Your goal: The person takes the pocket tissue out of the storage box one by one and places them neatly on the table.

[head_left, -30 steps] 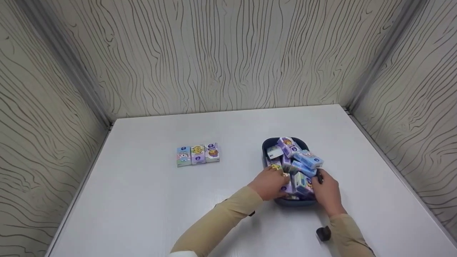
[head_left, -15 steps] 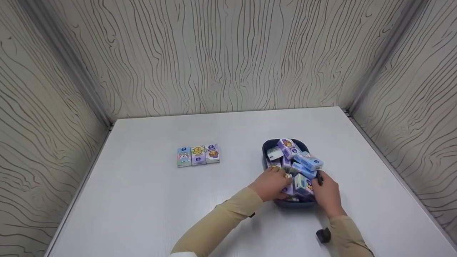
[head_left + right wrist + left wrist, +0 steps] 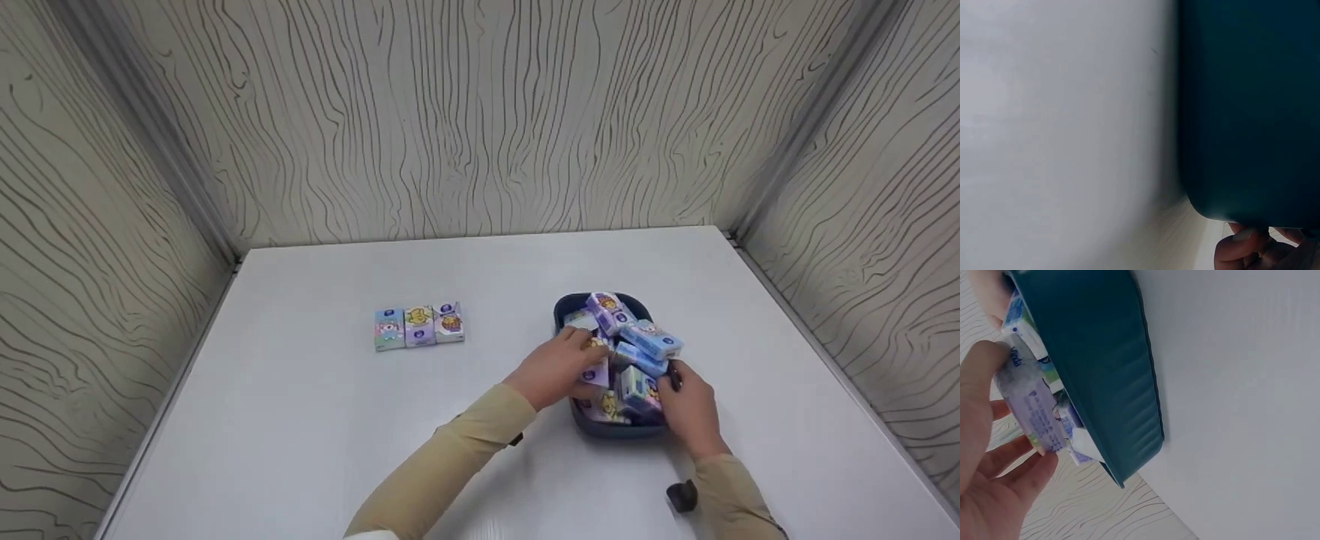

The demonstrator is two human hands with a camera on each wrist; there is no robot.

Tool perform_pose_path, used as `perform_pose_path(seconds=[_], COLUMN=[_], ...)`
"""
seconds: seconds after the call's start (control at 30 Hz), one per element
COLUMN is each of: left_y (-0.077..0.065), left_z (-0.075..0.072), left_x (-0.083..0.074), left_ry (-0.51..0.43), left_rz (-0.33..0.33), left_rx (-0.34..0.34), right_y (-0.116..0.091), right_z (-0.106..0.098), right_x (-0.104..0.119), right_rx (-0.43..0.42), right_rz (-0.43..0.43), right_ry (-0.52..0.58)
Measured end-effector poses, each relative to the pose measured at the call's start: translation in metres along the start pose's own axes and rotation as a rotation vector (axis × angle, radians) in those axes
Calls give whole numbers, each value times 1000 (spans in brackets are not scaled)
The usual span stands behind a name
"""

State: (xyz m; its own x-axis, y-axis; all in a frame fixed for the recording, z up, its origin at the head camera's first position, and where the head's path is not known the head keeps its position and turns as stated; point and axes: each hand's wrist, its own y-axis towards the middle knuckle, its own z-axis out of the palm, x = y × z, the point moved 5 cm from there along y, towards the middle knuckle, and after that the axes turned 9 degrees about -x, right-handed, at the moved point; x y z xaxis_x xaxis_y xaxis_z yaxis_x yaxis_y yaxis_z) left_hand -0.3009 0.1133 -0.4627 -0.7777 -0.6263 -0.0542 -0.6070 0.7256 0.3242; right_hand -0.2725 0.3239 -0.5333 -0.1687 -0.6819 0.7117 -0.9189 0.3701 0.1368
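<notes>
A dark teal basket [image 3: 619, 431], piled with small printed tissue packs, stands on the right of the white table. Between thumb and fingertips my left hand [image 3: 551, 367] pinches a purple-and-white tissue pack [image 3: 1033, 399], held over the basket's left side. The left wrist view shows the pack gripped by its ends, beside the basket wall [image 3: 1089, 371]. My right hand [image 3: 688, 409] grips the basket's right side at a dark handle piece [image 3: 675, 375]. In the right wrist view its curled fingers [image 3: 1235, 250] show past the basket edge; the rest is hidden.
Three tissue packs [image 3: 420, 326] lie side by side in a row on the table, left of the basket. A blue pack [image 3: 651, 340] juts over the basket's right rim. Patterned panels [image 3: 465, 120] enclose the table at the back and sides.
My left hand has shifted slightly left and up with the tissue pack, uncovering a yellow-printed pack at the basket's near end. The right hand keeps its hold on the basket.
</notes>
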Motion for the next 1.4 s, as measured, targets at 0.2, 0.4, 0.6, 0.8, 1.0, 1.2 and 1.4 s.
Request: perform_pose_path(seconds=[0.2,0.4,0.6,0.8,1.0,1.2,1.4], left_y=[-11,-27,-42,-53,-52,-47,-43], left_z=[-11,-4,20,42,53,53,51], left_x=[30,60,76,81,82,76,76], left_ry=[19,35,31,30,23,138,208], left_rz=[-100,-211,-292,-311,-331,-286,-259], left_rx=[-35,-36,27,56,72,93,85], right_y=[0,0,1,0,0,0,-1], right_z=[2,3,2,2,0,-1,1], right_x=[-1,-1,-1,-1,-1,0,1], right_rx=[36,59,37,13,4,0,12], right_rz=[30,49,30,-9,-3,-3,7], right_ry=[-2,2,-11,-18,-4,-4,2])
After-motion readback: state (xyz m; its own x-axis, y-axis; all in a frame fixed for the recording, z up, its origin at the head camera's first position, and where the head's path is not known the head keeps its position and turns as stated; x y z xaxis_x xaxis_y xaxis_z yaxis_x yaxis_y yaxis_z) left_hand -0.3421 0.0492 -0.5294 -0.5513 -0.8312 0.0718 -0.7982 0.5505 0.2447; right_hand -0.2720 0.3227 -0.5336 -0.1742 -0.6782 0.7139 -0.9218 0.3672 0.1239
